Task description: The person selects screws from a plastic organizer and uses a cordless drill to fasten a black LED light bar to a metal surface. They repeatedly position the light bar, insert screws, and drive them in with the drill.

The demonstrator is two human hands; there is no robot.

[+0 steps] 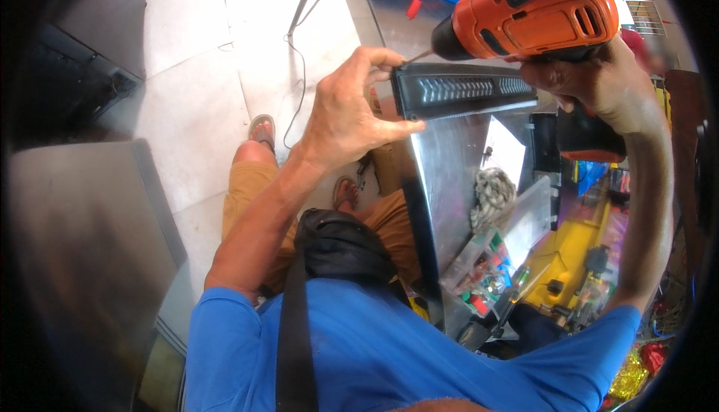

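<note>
1. Fingers of the left hand [341,116] pinch the left end of a black slotted panel [464,91], index finger at the upper corner, thumb at the lower.
2. Right hand [580,86] grasps the handle of an orange-and-black drill [535,15]; trigger position cannot be told.
3. Drill bit [421,58] points at the panel's upper left corner, just beside the left index fingertip; contact cannot be confirmed.
4. Panel located over the left part of a grey metal tabletop [442,165]; whether it rests there cannot be told.
5. Beyond the panel: white sheet [505,150], bundled grey cloth [494,191], clear compartment box [466,255] containing small parts.
6. Pale tiled floor [187,82] lies left, below.
</note>
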